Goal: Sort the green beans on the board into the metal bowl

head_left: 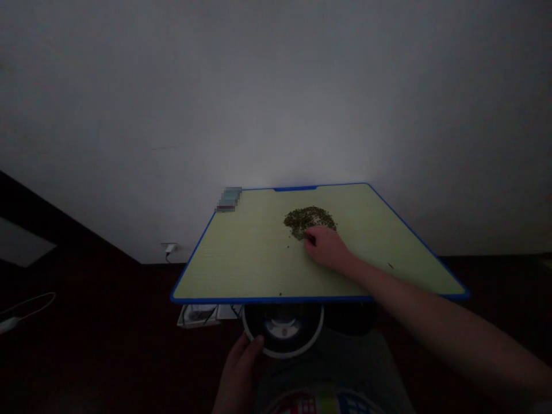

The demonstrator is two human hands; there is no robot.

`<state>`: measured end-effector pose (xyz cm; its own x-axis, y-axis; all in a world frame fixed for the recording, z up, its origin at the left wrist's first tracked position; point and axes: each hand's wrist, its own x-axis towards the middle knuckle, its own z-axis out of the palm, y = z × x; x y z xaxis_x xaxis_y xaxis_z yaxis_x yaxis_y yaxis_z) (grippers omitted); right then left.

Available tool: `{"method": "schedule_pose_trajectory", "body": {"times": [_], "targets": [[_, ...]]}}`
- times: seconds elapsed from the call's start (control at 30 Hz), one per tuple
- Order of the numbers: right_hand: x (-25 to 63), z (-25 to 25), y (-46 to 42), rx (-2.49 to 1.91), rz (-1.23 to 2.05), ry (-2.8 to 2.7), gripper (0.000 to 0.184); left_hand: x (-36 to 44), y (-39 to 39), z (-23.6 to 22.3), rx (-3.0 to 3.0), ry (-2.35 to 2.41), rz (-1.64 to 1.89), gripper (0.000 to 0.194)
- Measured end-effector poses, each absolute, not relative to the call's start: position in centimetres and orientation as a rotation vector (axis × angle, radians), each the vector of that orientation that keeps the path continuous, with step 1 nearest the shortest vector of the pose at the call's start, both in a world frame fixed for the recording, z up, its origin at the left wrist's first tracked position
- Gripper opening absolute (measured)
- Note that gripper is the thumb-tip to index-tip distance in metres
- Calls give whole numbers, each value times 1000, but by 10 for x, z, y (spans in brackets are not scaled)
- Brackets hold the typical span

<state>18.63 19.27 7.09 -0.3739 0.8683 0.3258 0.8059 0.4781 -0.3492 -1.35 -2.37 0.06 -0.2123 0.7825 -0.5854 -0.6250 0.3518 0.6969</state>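
Observation:
A pale green table (241, 259) with a blue rim stands before me against a white wall. On it lies a heap of small dark green grains (308, 219). My right hand (325, 246) rests on the table at the heap's near edge, fingers curled and pinched at the grains; what it holds is too small to make out. Below the table's front edge my left hand (241, 368) grips the rim of a round white bowl (282, 336) with a dark inside.
A small blurred box (228, 199) sits at the table's far left corner. A few stray grains (390, 265) lie apart on the right. A wall socket with a plug (170, 249) is at the left, a cable (26, 307) on the dark floor.

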Motion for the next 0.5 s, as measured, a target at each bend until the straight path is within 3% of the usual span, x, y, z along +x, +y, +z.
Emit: {"method": "schedule_pose_trajectory", "body": {"times": [0.5], "targets": [[181,70,211,-1329,185,-2338,15,-13,-23,7,124,1217,1287,43]]}}
